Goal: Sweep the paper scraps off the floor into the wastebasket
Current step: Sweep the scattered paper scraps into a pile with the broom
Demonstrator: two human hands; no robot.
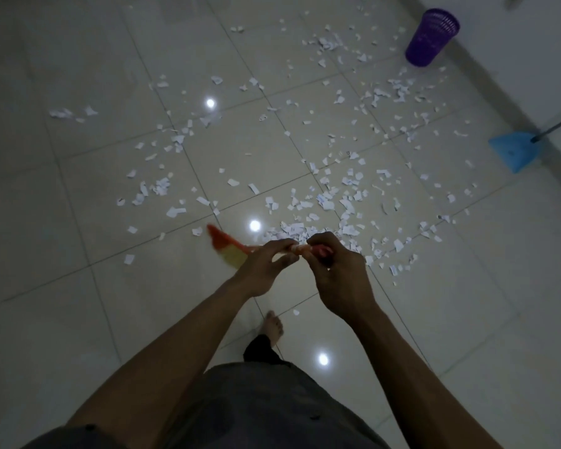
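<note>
Dim floor tiles (pixel 78 222) lay littered with paper scraps (pixel 292 230). Left hand (pixel 266 267) and right hand (pixel 340 273) each gripped the broom (pixel 227 251) (head low, near left), seemingly to drive scraps toward the wastebasket (pixel 433 37), far right.

Arms outstretched, left hand (pixel 266 265) and right hand (pixel 337 277) close together, grips round broom handle (pixel 299 248).

The room is dim. Large, pale, glossy square tiles cover the floor (pixel 78 76), split by thin dark grout lines (pixel 188 163) that run diagonally across the frame. Three round, bright reflections of lamps (pixel 255 225) sit in a slanting row from upper centre to lower centre. In the upper right, a plain white wall (pixel 531 34) meets the floor along a dark skirting band (pixel 506 98).
</note>
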